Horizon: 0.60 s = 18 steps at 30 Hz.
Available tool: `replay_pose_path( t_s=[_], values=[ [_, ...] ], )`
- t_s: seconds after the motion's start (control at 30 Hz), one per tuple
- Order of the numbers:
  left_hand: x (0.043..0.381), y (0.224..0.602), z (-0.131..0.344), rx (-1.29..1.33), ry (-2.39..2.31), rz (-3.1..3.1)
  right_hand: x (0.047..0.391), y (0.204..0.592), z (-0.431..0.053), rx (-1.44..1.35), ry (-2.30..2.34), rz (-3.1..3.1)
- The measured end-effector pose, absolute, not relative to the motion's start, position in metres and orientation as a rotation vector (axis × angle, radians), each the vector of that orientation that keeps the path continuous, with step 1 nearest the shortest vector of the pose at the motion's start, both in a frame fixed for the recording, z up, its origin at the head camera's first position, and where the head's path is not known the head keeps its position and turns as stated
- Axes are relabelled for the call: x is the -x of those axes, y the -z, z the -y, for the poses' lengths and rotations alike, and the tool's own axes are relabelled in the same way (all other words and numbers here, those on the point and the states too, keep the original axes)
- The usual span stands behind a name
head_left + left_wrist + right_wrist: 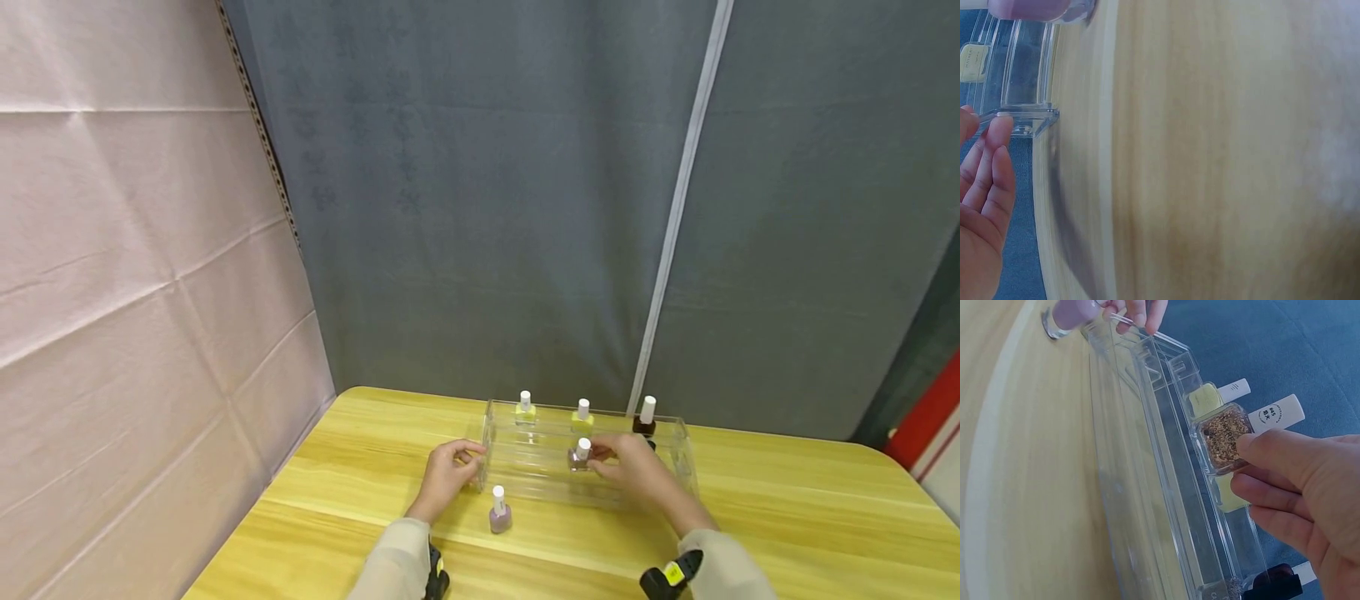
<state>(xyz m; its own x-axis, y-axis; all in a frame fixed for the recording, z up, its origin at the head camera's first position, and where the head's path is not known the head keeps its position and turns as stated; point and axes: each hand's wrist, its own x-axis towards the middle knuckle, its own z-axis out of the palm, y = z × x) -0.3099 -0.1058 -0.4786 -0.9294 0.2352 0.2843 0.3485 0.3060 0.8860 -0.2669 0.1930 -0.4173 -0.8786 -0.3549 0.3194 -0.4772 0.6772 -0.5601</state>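
My right hand [630, 465] pinches a nail polish bottle [1225, 437] with coppery glitter and a white cap, between thumb and fingers. It is above the clear stepped rack [525, 475]; whether the bottle touches a tier I cannot tell. My left hand [447, 477] is at the rack's left end, its fingertips against the end wall [1029, 115]. Two yellow polish bottles, a left one [526, 412] and a middle one [582, 420], stand on the back tier. A dark polish bottle [645, 423] stands at the right, with another dark item partly behind my right hand.
A lilac polish bottle [500, 517] stands on the wooden table [360, 492] in front of the rack's left end. Close behind the table hangs a grey-blue curtain [480, 250]; a pale cloth [150, 292] hangs along the left side.
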Motion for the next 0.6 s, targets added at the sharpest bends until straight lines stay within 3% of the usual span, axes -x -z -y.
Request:
replay_pose_path(
  t_s=[0.6],
  values=[
    [0.306,0.474,0.105,0.556,1.7,2.454,0.28,0.419,-0.194,-0.601,-0.918,2.658]
  ],
)
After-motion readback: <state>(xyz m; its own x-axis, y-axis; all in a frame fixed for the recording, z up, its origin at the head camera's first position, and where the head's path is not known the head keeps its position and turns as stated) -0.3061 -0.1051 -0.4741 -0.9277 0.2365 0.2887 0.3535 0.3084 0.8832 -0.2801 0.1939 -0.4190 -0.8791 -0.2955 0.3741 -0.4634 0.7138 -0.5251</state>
